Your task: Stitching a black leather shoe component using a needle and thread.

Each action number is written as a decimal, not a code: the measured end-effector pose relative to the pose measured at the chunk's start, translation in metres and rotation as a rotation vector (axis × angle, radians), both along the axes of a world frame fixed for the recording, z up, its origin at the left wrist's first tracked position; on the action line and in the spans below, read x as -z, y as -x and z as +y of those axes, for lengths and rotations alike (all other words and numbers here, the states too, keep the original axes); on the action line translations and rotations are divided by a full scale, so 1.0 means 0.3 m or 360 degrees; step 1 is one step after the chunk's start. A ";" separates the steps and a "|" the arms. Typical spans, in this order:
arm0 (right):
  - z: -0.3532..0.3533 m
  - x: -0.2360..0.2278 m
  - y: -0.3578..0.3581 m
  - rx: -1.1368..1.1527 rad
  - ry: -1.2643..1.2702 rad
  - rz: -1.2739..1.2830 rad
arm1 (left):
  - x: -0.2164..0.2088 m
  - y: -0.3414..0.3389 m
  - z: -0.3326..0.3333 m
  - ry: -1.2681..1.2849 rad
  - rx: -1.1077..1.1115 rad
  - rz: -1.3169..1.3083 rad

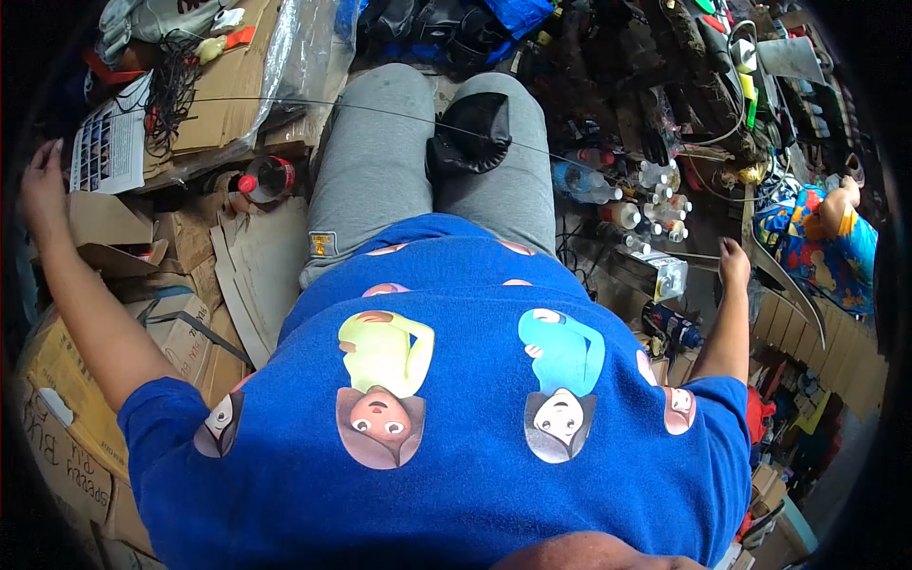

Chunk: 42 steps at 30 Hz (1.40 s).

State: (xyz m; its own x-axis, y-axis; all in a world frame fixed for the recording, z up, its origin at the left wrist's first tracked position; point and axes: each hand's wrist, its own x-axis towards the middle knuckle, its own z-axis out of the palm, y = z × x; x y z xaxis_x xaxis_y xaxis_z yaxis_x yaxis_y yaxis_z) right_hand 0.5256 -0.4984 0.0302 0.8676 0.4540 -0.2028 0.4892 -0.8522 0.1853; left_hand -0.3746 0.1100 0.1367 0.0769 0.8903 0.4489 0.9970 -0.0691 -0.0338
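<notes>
My arms are spread wide, with a thin dark thread (385, 106) stretched across my lap between them. At the far left my left hand (43, 190) is raised with its fingers together at the thread's end; the contact itself is hard to see. My right hand (733, 264) is closed on the other end, at the right, thumb uppermost. A black leather-looking piece (475, 142) with a rounded, stitched shape rests on my right thigh, under the thread. The thread passes over my grey trousers (380, 142).
Left lie cardboard boxes (176, 328), a printed sheet (109, 142), tangled black cords (171, 95) and a red-capped bottle (266, 179). Small bottles (655, 204) cluster at right, near a curved strip (793, 294). Another person's arm (836, 204) shows far right. Black items (427, 24) lie beyond my knees.
</notes>
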 end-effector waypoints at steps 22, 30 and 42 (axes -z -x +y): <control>0.723 0.039 0.780 -0.0444 -0.0729 0.1732 | 0.430 -1.150 -0.659 0.1341 0.1657 -0.0735; 0.871 -0.071 0.906 -0.1031 -0.1043 0.1445 | 0.403 -1.397 -0.698 0.1254 0.2172 -0.0903; 0.930 -0.008 0.913 -0.1503 -0.0937 0.1400 | 0.425 -1.498 -0.656 0.2472 0.1789 -0.0967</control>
State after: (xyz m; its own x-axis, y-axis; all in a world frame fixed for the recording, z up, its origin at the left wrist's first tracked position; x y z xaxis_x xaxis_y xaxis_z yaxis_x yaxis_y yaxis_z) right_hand 0.2516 -0.2193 0.0326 -0.1132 0.9895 -0.0901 0.6775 0.0105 -0.7354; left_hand 0.0747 -0.0867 0.0091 0.9327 0.1445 -0.3303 0.3533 -0.1834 0.9174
